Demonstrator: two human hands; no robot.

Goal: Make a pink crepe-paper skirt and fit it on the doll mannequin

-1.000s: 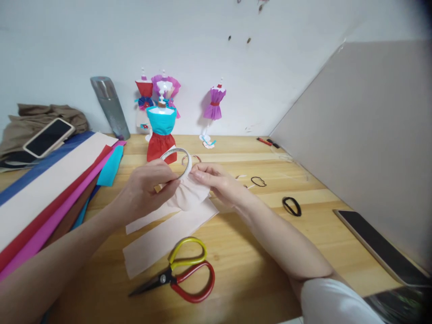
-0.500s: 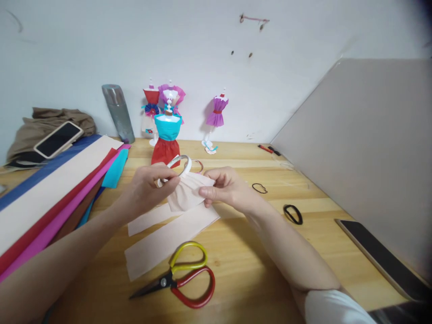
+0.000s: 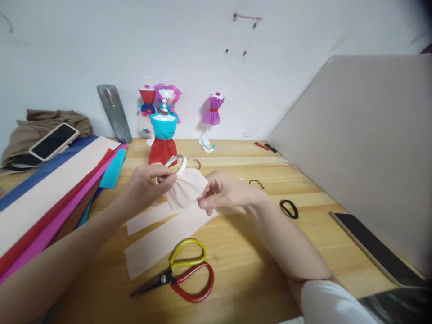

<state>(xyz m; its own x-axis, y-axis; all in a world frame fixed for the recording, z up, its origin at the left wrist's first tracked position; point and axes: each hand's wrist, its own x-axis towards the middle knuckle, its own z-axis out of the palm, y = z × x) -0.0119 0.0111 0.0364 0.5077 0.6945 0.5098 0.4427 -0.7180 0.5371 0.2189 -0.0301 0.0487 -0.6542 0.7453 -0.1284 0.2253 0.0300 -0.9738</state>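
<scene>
My left hand [image 3: 148,184] is closed, thumb against fingers, on the gathered top of a pale pink crepe paper piece [image 3: 186,191]. A narrow white tape roll [image 3: 182,164] stands up at the same fingertips. The paper fans out in pleats toward my right hand [image 3: 224,191], whose thumb and fingertips are pinched together at its lower right edge. Their exact contact with the paper is partly hidden. Beneath my hands lie two pale pink paper strips [image 3: 165,240]. Closer to me rest scissors [image 3: 189,281] with one yellow and one red handle.
Small dress forms in paper outfits, one turquoise and red [image 3: 164,130], another purple [image 3: 213,110], stand along the wall. Coloured paper sheets [image 3: 60,180], a phone [image 3: 54,141] and a bottle [image 3: 114,114] are left. Black bands [image 3: 289,209] and a dark flat device [image 3: 374,249] lie right.
My right hand has slid down along the paper's edge, leaving its upper right corner uncovered. My left hand keeps its hold. The whole view has shifted slightly.
</scene>
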